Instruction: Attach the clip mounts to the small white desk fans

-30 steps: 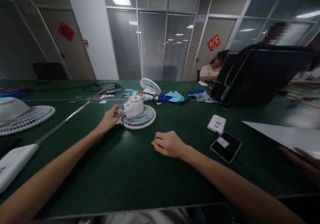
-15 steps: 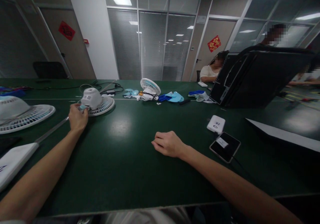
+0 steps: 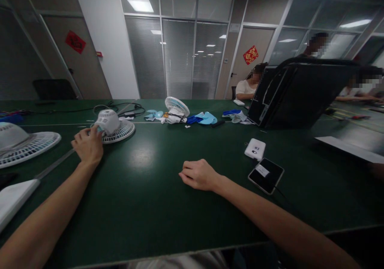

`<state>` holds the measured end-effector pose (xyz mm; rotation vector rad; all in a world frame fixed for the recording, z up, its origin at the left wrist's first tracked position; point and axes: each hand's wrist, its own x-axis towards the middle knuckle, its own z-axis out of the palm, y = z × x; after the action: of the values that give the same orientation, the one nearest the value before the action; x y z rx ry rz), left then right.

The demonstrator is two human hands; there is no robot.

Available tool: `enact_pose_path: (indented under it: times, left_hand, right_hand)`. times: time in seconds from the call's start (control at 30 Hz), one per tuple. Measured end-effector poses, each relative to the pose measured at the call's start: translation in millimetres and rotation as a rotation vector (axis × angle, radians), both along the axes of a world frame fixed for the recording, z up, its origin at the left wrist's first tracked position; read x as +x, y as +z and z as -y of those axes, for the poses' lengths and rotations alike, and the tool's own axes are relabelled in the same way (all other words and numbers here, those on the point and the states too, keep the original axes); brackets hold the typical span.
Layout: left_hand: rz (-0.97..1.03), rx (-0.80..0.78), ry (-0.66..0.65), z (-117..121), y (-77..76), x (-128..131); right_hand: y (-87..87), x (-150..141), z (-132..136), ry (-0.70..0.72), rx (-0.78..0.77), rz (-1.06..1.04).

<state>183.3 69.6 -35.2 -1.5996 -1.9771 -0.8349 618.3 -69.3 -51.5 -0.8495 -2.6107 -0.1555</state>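
A small white desk fan [image 3: 108, 122] lies face down on the green table, its grille flat and its motor housing up. My left hand [image 3: 88, 146] reaches to the fan's near left side. Its thumb and forefinger close on a light-blue part there, while the other fingers curl away to the left. My right hand [image 3: 198, 174] rests on the table in a loose fist, with nothing visible in it. A larger face-down fan [image 3: 30, 147] is cut off by the left edge of the view.
Another small fan [image 3: 177, 110] lies at the back among blue wrappings [image 3: 207, 118]. On the right are a white power bank [image 3: 255, 149], a phone-like black device [image 3: 266, 176] and a large black case [image 3: 300, 95]. People sit beyond. A white box [image 3: 16, 201] stands near left.
My left hand has turned and shifted slightly at the fan, its fingers now more spread to the left. My right hand stays put. The view has tilted slightly.
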Motion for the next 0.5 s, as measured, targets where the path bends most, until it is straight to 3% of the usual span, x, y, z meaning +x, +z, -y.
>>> enact_pose_path:
  times: [0.2,0.33,0.43,0.5]
  left_hand:
    - [-0.074,-0.03,-0.065,7,8.5,18]
    - [0.207,-0.011,-0.015,-3,4.1,7]
    - [0.423,-0.103,0.033,-15,-0.1,-11]
    - [0.458,-0.155,0.04,-21,-1.7,-21]
  right_hand:
    - [-0.2,0,0,0.002,-0.005,-0.008]
    - [-0.1,0,0,0.001,-0.013,-0.008]
    - [0.3,1,-1,0.0,-0.034,-0.01]
    - [0.6,1,-1,0.001,-0.051,-0.015]
